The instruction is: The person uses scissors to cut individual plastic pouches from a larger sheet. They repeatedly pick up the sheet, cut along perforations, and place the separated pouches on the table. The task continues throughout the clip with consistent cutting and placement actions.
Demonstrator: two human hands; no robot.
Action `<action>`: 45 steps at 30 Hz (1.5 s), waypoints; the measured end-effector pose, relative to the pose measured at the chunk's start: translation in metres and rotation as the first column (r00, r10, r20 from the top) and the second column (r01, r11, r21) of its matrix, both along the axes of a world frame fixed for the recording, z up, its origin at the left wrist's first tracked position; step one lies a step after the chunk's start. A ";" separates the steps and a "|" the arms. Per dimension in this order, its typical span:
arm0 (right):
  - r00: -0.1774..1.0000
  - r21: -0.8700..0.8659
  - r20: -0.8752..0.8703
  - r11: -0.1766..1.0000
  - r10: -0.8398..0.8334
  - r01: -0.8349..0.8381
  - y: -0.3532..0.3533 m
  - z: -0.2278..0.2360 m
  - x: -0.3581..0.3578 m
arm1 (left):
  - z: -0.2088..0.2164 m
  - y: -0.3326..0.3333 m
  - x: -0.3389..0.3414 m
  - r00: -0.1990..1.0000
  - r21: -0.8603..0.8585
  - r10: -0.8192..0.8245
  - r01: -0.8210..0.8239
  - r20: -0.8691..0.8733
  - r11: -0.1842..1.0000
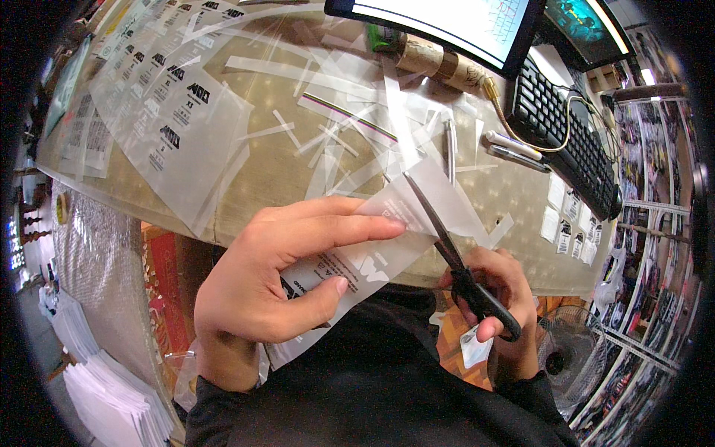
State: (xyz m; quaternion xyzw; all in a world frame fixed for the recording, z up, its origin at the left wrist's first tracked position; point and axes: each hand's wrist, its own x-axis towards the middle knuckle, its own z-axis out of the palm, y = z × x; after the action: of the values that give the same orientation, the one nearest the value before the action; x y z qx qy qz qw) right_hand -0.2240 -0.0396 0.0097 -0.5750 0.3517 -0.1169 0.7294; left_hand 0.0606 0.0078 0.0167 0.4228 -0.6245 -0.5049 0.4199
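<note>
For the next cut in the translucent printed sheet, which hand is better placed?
Probably the right hand: it holds the black-handled scissors, angled across the translucent printed sheet. The left hand is occupied, holding that sheet.

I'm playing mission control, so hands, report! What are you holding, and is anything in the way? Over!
Left grip: holding translucent printed sheet. Right grip: black scissors, blade across sheet. Loose strips beyond on table; none over blade.

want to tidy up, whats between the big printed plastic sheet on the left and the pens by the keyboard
In the head view, scattered translucent and white strips lie on the desk between the printed plastic sheet and the pens.
</note>
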 end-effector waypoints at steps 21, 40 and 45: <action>0.995 -0.147 -0.078 0.987 0.058 -0.069 -0.001 0.009 0.001 | 0.000 0.006 -0.003 0.999 -0.029 0.036 -0.035 0.034 0.999; 0.990 -0.247 -0.136 0.967 0.029 -0.062 0.002 -0.001 -0.004 | -0.002 0.000 0.000 1.000 0.020 0.002 -0.003 0.016 1.000; 0.990 -0.211 -0.134 0.975 0.039 -0.067 -0.004 -0.002 0.001 | -0.004 -0.004 0.002 0.999 0.052 -0.005 0.003 0.033 0.999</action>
State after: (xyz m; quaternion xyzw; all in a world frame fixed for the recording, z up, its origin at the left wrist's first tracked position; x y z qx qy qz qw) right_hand -0.2232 -0.0439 0.0076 -0.6660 0.3678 -0.0972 0.6417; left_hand 0.0629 0.0036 0.0122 0.4407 -0.6190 -0.5145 0.3975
